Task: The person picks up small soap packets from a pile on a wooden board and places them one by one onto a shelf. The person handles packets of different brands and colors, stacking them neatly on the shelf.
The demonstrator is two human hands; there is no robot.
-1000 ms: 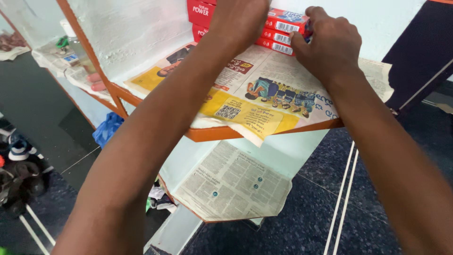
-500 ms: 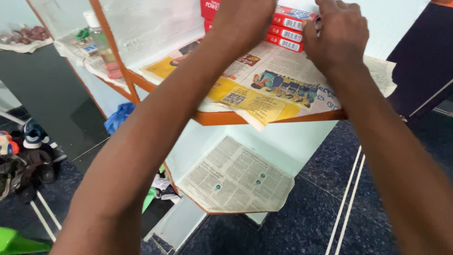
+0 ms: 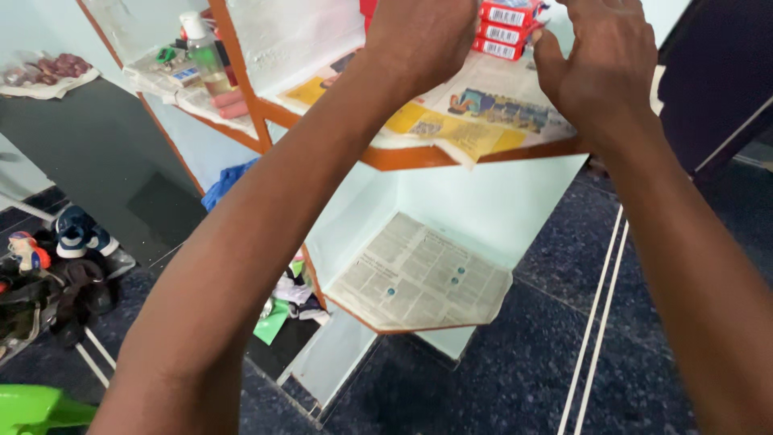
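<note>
Head view looks down two bare forearms at an orange-edged, newspaper-lined shelf. At 12 o'clock in the frame sits the stack of flat red cardboard boxes with barcoded ends, resting on the colourful newspaper sheet toward the back of the shelf.

Half a second ago the right hand lay pressed against the end of the stack with fingers curled onto the top box. Now it has come off: the fingers are spread, the palm faces the boxes, and a gap shows between thumb and stack, so it grips nothing. The left hand is still up at 11 o'clock in front of the stack's other end; its fingers are cut off by the top edge of the frame, so I cannot tell whether it holds or only touches the boxes.

To judge by the squared ends, the boxes stand on their own and the right hand's share of the placing looks finished.

At 10 o'clock, on the neighbouring shelf, stands a clear plastic bottle with a white cap. Below, at 6 o'clock, a lower shelf carries a grey newspaper sheet, and small shoes lie on the dark floor at 9 o'clock.
</note>
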